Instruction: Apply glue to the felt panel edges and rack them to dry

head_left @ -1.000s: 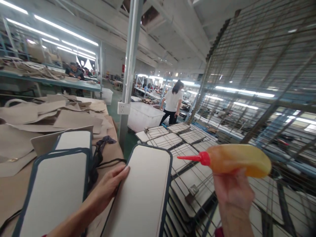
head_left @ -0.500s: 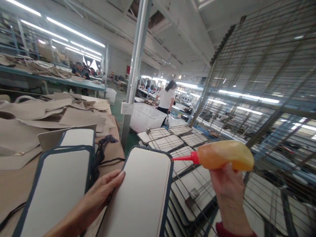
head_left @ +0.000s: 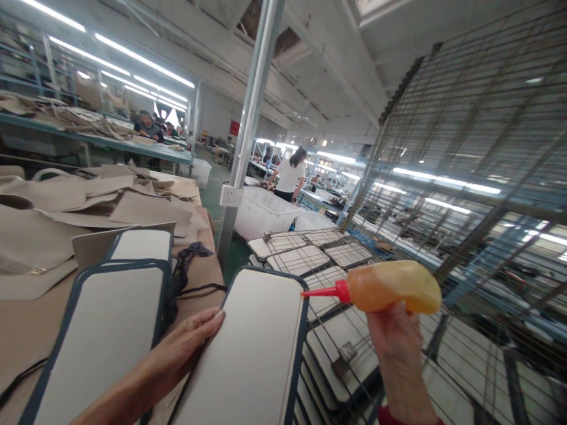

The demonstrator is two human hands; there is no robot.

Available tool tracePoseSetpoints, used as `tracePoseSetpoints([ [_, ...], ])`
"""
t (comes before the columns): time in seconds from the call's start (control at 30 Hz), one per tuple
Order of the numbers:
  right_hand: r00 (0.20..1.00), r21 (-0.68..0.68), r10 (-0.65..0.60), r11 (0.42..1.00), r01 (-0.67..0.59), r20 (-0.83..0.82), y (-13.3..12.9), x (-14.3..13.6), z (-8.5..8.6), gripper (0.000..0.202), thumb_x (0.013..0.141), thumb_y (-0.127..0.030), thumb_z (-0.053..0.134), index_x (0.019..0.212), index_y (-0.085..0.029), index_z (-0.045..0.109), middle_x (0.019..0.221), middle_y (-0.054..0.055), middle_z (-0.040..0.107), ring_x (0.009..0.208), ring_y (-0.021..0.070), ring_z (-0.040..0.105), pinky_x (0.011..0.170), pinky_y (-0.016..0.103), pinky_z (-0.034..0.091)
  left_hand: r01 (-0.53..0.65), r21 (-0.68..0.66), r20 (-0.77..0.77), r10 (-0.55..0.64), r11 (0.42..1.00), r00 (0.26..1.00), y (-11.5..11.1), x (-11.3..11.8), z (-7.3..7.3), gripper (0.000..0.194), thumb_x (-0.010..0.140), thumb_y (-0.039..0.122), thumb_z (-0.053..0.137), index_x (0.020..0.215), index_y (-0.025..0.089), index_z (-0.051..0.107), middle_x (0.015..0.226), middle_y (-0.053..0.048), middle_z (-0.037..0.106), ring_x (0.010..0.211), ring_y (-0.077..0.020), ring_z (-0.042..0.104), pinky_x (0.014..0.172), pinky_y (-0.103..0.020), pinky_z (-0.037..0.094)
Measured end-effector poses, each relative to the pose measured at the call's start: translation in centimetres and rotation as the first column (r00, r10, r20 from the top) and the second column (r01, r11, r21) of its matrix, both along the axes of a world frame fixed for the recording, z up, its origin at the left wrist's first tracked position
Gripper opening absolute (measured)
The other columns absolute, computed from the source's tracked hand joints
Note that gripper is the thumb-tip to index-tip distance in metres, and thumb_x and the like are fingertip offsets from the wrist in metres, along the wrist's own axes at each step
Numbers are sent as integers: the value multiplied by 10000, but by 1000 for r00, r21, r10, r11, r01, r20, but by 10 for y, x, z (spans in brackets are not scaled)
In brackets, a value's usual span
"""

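Note:
My left hand (head_left: 199, 333) grips the left edge of a white panel with a dark blue rim (head_left: 252, 342), thumb lying on its face. The panel is tilted up before me, its lower end out of frame. My right hand (head_left: 396, 333) is wrapped around a squeeze bottle (head_left: 394, 286) of amber liquid, held on its side. Its red nozzle (head_left: 323, 291) points left, with the tip at the panel's right edge near the upper corner. A thin line runs along the panel's right border.
Similar rimmed panels (head_left: 106, 330) stand at left beside beige sheet pieces (head_left: 88, 195) on a table. Wire racks (head_left: 469, 136) holding more panels fill the right. A metal post (head_left: 248, 124), a white bin (head_left: 261, 212) and a person in a white top (head_left: 290, 177) are beyond.
My right hand has moved the bottle slightly left and down, the nozzle tip travelling a little down the panel's right edge. The person beyond has shifted left.

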State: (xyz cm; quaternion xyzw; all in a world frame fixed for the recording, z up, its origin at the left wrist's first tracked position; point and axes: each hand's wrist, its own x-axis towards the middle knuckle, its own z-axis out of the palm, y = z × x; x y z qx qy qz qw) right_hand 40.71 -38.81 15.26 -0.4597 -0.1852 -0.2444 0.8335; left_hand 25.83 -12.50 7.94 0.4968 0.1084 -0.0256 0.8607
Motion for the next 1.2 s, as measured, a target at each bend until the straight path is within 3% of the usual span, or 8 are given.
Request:
tracePoseSetpoints([
  [0.2, 1000, -2, -2, 1000, 2, 26, 4, -2, 9, 497, 470, -428, 819, 920, -290, 659, 926, -1, 673, 960, 233, 577, 931, 492, 406, -9, -19, 0, 9, 1000, 1000, 0, 2, -3, 329, 679, 423, 733, 883, 174, 663, 782, -34, 695, 659, -148, 614, 596, -219, 477],
  [0.43, 1000, 37, 8, 999, -8, 9, 0, -4, -4, 472, 498, -348, 814, 945, -324, 663, 944, -48, 679, 958, 191, 577, 926, 424, 428, -114, -62, -53, 110, 992, 992, -1, 0, -10, 370, 633, 418, 769, 904, 193, 655, 761, -20, 703, 645, -152, 634, 587, -227, 501],
  [0.63, 1000, 30, 27, 999, -26, -11, 2, -11, -13, 459, 503, -333, 812, 937, -314, 663, 895, -39, 692, 840, 181, 604, 809, 377, 483, -271, -85, -142, 258, 959, 956, -4, -2, -14, 477, 544, 414, 821, 932, 206, 639, 814, -11, 721, 635, -147, 645, 565, -218, 509],
  [0.9, 993, 12, 74, 997, -73, -95, 10, -20, -27, 408, 489, -354, 830, 861, -286, 679, 740, -34, 687, 696, 154, 613, 698, 306, 502, -183, -81, 6, 184, 980, 983, 4, 6, -23, 350, 683, 407, 737, 923, 183, 616, 746, -9, 698, 596, -120, 629, 535, -198, 491],
  [1.2, 995, -33, 78, 996, -80, -63, 16, -20, -44, 391, 554, -293, 787, 922, -314, 657, 783, -52, 683, 755, 155, 608, 800, 357, 482, -229, -38, 74, 232, 973, 970, 20, 22, -22, 284, 695, 388, 727, 817, 171, 592, 681, 17, 664, 517, -96, 592, 483, -182, 465],
])
